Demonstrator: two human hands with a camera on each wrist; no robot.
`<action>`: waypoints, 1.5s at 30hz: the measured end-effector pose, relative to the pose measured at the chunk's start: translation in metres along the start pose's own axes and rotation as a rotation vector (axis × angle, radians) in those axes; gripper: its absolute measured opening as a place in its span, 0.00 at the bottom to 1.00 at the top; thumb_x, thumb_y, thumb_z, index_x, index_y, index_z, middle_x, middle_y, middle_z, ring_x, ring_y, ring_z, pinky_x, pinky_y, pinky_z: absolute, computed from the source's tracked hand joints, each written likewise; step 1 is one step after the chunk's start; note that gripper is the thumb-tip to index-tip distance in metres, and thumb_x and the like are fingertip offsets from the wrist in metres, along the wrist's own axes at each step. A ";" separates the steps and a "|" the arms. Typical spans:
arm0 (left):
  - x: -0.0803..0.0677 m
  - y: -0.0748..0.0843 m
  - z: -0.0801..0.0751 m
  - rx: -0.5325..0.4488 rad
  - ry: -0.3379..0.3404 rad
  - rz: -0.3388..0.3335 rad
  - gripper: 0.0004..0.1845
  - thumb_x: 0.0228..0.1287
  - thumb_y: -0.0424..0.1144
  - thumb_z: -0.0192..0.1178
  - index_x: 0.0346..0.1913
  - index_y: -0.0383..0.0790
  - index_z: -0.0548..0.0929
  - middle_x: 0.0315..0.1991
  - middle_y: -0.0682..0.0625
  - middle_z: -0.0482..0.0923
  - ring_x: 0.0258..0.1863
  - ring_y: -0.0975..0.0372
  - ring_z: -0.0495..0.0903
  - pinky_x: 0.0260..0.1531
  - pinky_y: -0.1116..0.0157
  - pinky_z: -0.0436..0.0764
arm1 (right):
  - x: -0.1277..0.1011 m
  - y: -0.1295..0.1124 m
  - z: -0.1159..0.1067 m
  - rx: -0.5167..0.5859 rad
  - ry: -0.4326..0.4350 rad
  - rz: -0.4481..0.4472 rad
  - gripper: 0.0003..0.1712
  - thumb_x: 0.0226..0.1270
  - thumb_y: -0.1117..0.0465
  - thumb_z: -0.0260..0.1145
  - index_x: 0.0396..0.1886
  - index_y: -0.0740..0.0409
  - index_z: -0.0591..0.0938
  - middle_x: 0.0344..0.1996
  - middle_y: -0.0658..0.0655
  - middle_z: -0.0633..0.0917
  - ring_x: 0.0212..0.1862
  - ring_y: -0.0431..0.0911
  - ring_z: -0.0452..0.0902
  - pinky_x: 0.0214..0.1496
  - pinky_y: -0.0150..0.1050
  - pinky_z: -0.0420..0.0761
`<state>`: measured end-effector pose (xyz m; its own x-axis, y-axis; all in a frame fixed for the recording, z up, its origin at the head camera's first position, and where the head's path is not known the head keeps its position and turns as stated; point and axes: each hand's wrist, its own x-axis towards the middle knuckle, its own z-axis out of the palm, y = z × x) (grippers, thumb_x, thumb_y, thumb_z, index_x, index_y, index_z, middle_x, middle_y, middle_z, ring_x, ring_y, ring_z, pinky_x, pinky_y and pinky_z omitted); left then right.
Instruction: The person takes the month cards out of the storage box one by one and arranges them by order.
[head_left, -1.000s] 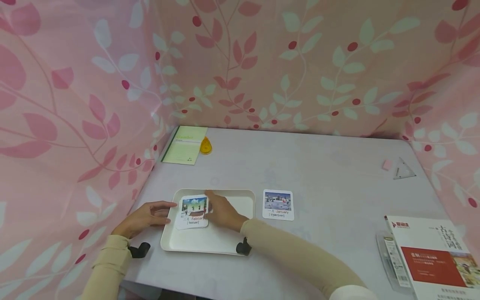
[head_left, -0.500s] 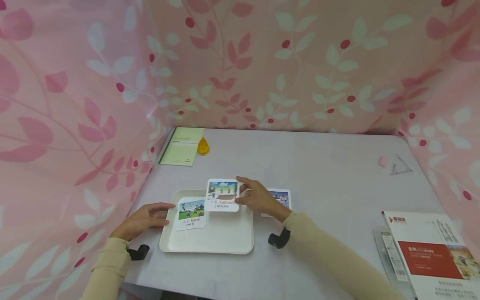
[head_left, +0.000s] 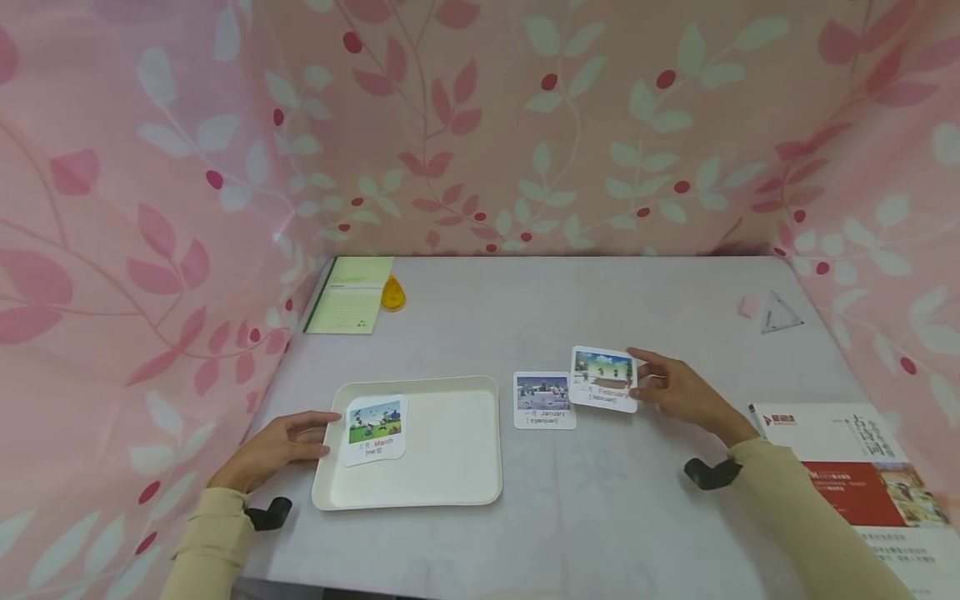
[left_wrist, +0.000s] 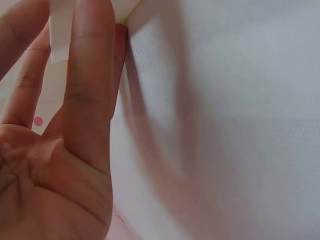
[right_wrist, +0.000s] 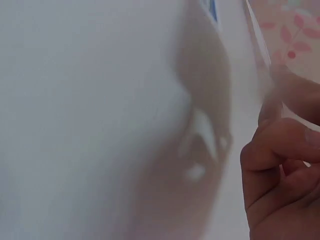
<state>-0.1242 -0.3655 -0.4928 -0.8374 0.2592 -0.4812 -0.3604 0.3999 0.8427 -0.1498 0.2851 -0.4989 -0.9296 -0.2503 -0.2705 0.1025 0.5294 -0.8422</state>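
Observation:
My right hand pinches the February card by its right edge and holds it just right of the January card, which lies flat on the table. In the right wrist view the curled fingers show with the card's edge above them. The white tray sits at front left with the March card in its left part. My left hand rests at the tray's left rim with straight fingers touching the card stack's edge.
A green notebook and a small yellow object lie at the back left. A pink eraser and a clear triangle ruler sit at back right. A red-and-white book lies at front right. Pink leaf-print curtains enclose the table.
My right hand lifted the February card off the tray's stack and carried it right, past the January card. The March card is now uncovered. The left hand stayed at the tray.

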 end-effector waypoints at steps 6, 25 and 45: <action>-0.001 0.000 -0.002 -0.007 -0.017 0.025 0.37 0.62 0.33 0.73 0.72 0.28 0.70 0.68 0.26 0.70 0.59 0.49 0.81 0.48 0.57 0.85 | -0.013 0.024 -0.011 -0.128 -0.024 -0.028 0.44 0.67 0.60 0.74 0.79 0.60 0.64 0.51 0.60 0.79 0.41 0.48 0.72 0.37 0.36 0.73; -0.001 0.003 0.002 0.020 0.013 -0.016 0.35 0.62 0.34 0.73 0.71 0.31 0.73 0.67 0.30 0.73 0.59 0.50 0.81 0.49 0.58 0.85 | -0.003 0.009 0.007 -0.525 -0.007 -0.156 0.41 0.60 0.66 0.75 0.72 0.72 0.71 0.38 0.54 0.75 0.42 0.50 0.71 0.43 0.45 0.74; -0.002 0.003 0.002 0.024 0.008 0.004 0.35 0.62 0.34 0.73 0.71 0.31 0.73 0.67 0.30 0.73 0.60 0.50 0.80 0.48 0.59 0.85 | 0.035 -0.094 0.052 -0.099 0.026 -0.270 0.38 0.68 0.57 0.74 0.75 0.53 0.71 0.44 0.56 0.79 0.34 0.47 0.75 0.37 0.37 0.73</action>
<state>-0.1222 -0.3628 -0.4898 -0.8420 0.2542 -0.4758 -0.3472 0.4197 0.8386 -0.1739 0.1844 -0.4540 -0.9273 -0.3731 -0.0296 -0.1839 0.5230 -0.8323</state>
